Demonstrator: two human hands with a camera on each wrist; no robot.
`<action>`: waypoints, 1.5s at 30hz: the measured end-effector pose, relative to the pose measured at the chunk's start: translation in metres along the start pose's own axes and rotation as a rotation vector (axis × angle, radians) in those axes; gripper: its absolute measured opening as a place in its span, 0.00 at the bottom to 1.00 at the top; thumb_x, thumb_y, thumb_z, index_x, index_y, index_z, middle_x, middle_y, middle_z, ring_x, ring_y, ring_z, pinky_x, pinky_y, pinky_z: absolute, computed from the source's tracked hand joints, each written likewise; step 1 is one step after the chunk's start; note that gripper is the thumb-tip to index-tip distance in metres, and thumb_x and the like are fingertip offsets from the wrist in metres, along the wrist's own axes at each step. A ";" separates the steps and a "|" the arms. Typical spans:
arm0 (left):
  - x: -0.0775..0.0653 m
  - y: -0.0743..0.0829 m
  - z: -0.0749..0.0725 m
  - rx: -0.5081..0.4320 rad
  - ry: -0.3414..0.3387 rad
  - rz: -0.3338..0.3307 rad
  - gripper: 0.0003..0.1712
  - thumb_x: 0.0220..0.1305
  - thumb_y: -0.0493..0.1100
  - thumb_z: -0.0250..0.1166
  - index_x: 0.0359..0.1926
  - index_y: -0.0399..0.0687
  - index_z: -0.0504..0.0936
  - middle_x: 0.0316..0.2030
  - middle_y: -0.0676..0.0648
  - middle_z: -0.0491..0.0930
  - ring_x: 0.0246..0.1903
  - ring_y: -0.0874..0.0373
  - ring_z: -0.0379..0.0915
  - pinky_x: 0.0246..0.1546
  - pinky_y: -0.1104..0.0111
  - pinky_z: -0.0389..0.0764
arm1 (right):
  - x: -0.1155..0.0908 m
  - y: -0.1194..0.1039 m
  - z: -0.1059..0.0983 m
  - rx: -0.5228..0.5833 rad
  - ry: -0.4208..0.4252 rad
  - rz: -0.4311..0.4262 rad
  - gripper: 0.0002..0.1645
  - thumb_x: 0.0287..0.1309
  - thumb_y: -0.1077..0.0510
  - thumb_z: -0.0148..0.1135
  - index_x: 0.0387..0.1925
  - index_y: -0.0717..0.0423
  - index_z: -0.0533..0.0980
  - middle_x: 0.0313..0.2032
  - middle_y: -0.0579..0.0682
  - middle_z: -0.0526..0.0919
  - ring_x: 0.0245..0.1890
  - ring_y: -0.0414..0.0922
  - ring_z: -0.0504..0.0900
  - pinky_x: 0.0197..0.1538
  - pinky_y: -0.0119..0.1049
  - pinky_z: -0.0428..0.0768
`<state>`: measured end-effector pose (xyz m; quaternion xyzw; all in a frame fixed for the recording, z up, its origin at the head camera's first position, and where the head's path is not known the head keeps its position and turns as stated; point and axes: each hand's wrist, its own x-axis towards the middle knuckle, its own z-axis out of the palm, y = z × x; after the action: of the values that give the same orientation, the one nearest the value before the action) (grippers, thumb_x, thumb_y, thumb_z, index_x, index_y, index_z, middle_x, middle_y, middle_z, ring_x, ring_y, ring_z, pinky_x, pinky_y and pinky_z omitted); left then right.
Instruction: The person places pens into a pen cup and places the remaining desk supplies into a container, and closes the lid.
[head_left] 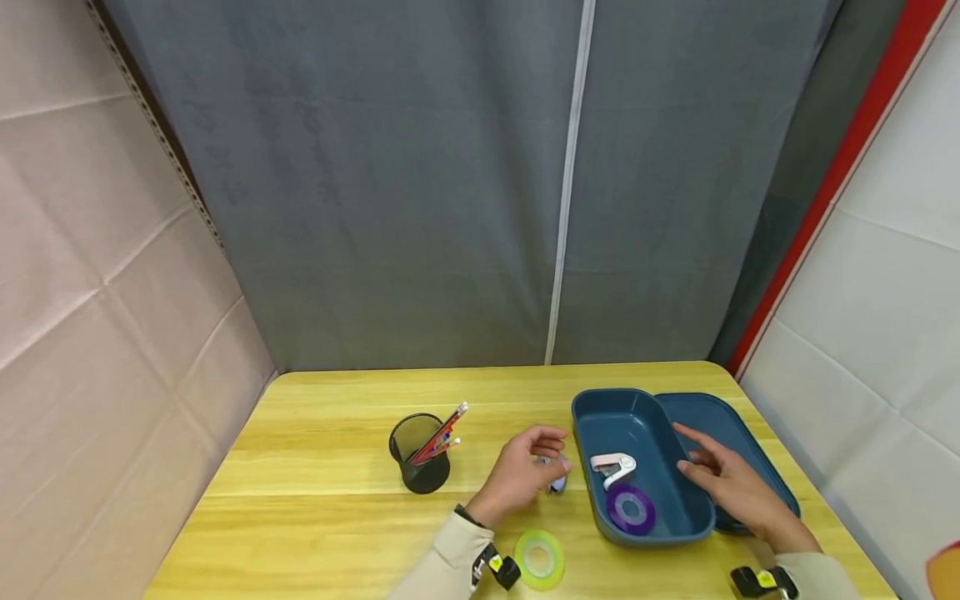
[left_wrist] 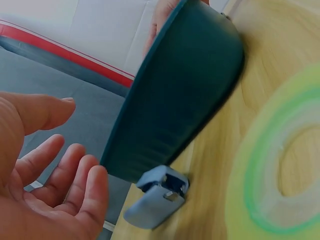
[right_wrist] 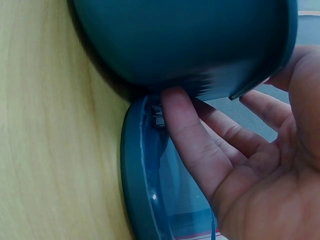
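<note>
My left hand (head_left: 525,468), fingers loosely bent with nothing between them, hovers over a small blue-grey stapler (left_wrist: 158,196) just left of a blue box (head_left: 678,508). In the left wrist view a gap separates the fingers from the stapler, which lies on the table against the view of the box's outer wall. On the other side, my right hand (head_left: 738,492) rests at the box's right rim. Its fingers (right_wrist: 182,117) lie along the outer wall, fairly straight. Inside the box are a white and pink stapler (head_left: 615,468) and a purple tape roll (head_left: 631,510).
A matching blue lid (head_left: 757,467) lies partly beneath the box's right side. Close to my left wrist is a yellow-green tape roll (head_left: 539,560). Further left stands a black mesh pen cup (head_left: 424,477) holding several pencils (head_left: 441,435). A grey curtain (head_left: 420,183) hangs behind the table.
</note>
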<state>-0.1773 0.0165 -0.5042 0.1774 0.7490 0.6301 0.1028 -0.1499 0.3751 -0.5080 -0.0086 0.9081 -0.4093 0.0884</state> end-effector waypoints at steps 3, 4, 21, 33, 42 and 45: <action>0.002 -0.004 -0.002 0.017 0.023 -0.001 0.21 0.68 0.41 0.72 0.61 0.51 0.83 0.54 0.44 0.83 0.55 0.48 0.80 0.53 0.71 0.82 | 0.000 -0.001 0.000 0.008 0.004 -0.005 0.44 0.78 0.43 0.59 0.84 0.50 0.54 0.69 0.72 0.73 0.60 0.59 0.78 0.46 0.41 0.84; 0.002 -0.006 -0.002 0.023 0.029 -0.003 0.21 0.69 0.41 0.72 0.61 0.50 0.83 0.55 0.44 0.83 0.56 0.47 0.80 0.54 0.70 0.82 | 0.000 -0.001 0.000 0.007 0.004 -0.007 0.44 0.78 0.43 0.59 0.84 0.50 0.54 0.69 0.72 0.73 0.60 0.59 0.78 0.46 0.41 0.84; 0.011 -0.034 -0.005 0.134 -0.027 -0.053 0.35 0.61 0.39 0.78 0.69 0.50 0.79 0.65 0.45 0.81 0.66 0.49 0.76 0.67 0.55 0.79 | -0.001 -0.001 0.001 0.016 0.002 0.003 0.44 0.78 0.44 0.59 0.84 0.49 0.54 0.69 0.72 0.72 0.60 0.59 0.78 0.43 0.40 0.83; 0.013 -0.039 -0.009 0.275 -0.069 -0.044 0.37 0.56 0.37 0.82 0.67 0.45 0.80 0.59 0.48 0.84 0.51 0.62 0.78 0.53 0.69 0.81 | -0.002 -0.002 0.000 0.023 -0.004 0.014 0.44 0.78 0.43 0.58 0.84 0.49 0.53 0.70 0.73 0.71 0.61 0.60 0.78 0.43 0.40 0.82; 0.012 -0.038 -0.015 0.330 -0.111 -0.041 0.41 0.53 0.42 0.84 0.68 0.43 0.81 0.58 0.48 0.86 0.45 0.66 0.78 0.54 0.71 0.80 | -0.001 -0.002 0.001 0.026 -0.004 0.014 0.44 0.78 0.44 0.59 0.84 0.49 0.54 0.68 0.71 0.74 0.57 0.56 0.79 0.42 0.40 0.82; 0.011 -0.038 -0.016 0.327 -0.107 -0.030 0.38 0.52 0.41 0.85 0.64 0.43 0.83 0.51 0.50 0.87 0.43 0.66 0.78 0.51 0.71 0.81 | -0.001 -0.002 0.001 0.023 -0.002 0.010 0.44 0.78 0.44 0.59 0.84 0.49 0.54 0.68 0.71 0.74 0.59 0.57 0.79 0.42 0.40 0.82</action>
<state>-0.1983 0.0012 -0.5374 0.2138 0.8374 0.4880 0.1218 -0.1487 0.3731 -0.5075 -0.0036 0.9032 -0.4195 0.0914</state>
